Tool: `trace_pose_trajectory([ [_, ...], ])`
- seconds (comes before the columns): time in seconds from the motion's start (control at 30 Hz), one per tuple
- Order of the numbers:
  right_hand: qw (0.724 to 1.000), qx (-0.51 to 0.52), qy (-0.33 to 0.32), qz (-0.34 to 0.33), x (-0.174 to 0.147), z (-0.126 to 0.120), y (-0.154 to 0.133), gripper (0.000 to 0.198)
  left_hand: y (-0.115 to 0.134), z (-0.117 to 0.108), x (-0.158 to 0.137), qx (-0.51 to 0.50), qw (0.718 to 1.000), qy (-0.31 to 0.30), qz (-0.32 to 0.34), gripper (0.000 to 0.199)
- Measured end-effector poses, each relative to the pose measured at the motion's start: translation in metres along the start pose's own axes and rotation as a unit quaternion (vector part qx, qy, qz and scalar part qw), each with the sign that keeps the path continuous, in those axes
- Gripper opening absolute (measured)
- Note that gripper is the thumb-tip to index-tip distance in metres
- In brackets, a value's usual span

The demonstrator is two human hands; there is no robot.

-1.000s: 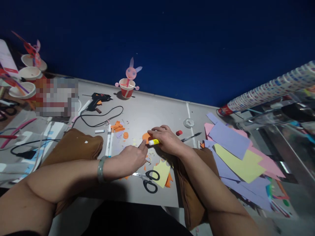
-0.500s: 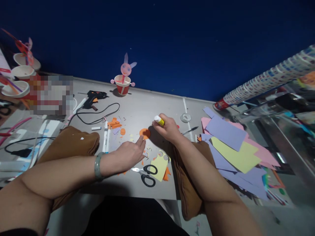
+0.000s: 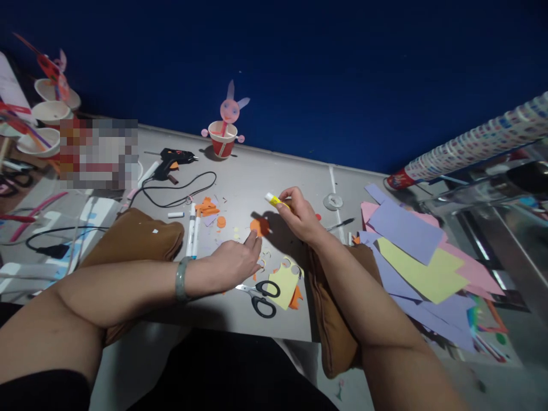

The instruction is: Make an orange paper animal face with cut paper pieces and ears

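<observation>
Where bearings are taken from the middle of the view, the largest item is a plain dark blue wall (image 3: 325, 74) across twelve o'clock, with a pale grey tabletop (image 3: 274, 171) beneath it. Between two and three o'clock: one long row of nested, patterned paper cups (image 3: 475, 145), lying on its side. At three: overlapping lilac, yellow and pink paper sheets (image 3: 406, 231). Brown padded cushions: one (image 3: 137, 237) near nine, another (image 3: 336, 337) at five. Left hand (image 3: 235, 260), half past seven: thumb apart, extended fingers resting on an orange paper disc. Right hand (image 3: 299, 217), three: raised, thumb and fingers pinching a short yellow-and-white cylindrical stick. Red-and-white paper cup with a pink rabbit figure (image 3: 222, 140), between ten and eleven: upright. Black glue gun (image 3: 171, 161), near ten: on its side. Black-handled scissors (image 3: 262, 297), six: one handle overlapping a notched yellow paper piece (image 3: 285, 288). Orange paper disc (image 3: 258, 226), half past seven: flat on the tabletop. Short yellow-and-white cylindrical stick (image 3: 274, 200), at centre: tilted, white end towards ten. Small red cap (image 3: 318, 217), three: just beside the right hand.
</observation>
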State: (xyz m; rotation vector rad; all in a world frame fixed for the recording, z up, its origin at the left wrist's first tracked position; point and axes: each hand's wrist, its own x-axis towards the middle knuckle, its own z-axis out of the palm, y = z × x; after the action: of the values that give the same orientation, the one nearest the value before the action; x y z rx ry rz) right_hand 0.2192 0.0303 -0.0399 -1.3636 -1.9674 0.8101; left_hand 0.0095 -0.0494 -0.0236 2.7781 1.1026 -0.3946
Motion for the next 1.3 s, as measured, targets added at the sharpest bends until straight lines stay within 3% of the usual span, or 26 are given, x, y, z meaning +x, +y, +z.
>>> trace_pose_trajectory([
  [0.17,0.998,0.031,0.033,-0.031,0.002,0.004,-0.003,0.017,-0.001,0.004,0.001,0.000,1.000,0.010,0.002,0.064],
  [0.33,0.992,0.109,0.057,0.005,0.006,0.007,-0.005,0.017,-0.001,0.009,0.002,0.005,1.000,0.009,0.002,0.066],
  [0.5,0.987,0.158,0.013,0.010,0.008,0.013,-0.002,0.021,0.001,0.010,0.004,0.001,1.000,0.012,-0.016,0.065],
  [0.73,0.988,0.145,-0.045,0.013,0.008,0.016,0.006,0.024,0.000,0.008,0.004,-0.010,1.000,0.006,-0.020,0.067],
  [0.9,0.958,0.262,-0.103,0.060,0.011,0.021,0.008,0.037,0.000,0.004,0.003,-0.008,1.000,-0.012,-0.022,0.065],
  [1.03,0.946,0.291,-0.119,0.085,0.013,0.027,0.011,0.040,0.000,0.006,0.002,-0.001,1.000,-0.006,-0.023,0.066],
  [1.13,0.950,0.281,-0.111,0.086,0.015,0.028,0.013,0.040,0.000,0.010,0.002,0.004,0.999,0.005,-0.033,0.067],
  [1.3,0.965,0.254,-0.028,0.065,0.019,0.023,0.015,0.043,0.000,0.010,0.002,0.002,0.999,0.013,-0.030,0.063],
])
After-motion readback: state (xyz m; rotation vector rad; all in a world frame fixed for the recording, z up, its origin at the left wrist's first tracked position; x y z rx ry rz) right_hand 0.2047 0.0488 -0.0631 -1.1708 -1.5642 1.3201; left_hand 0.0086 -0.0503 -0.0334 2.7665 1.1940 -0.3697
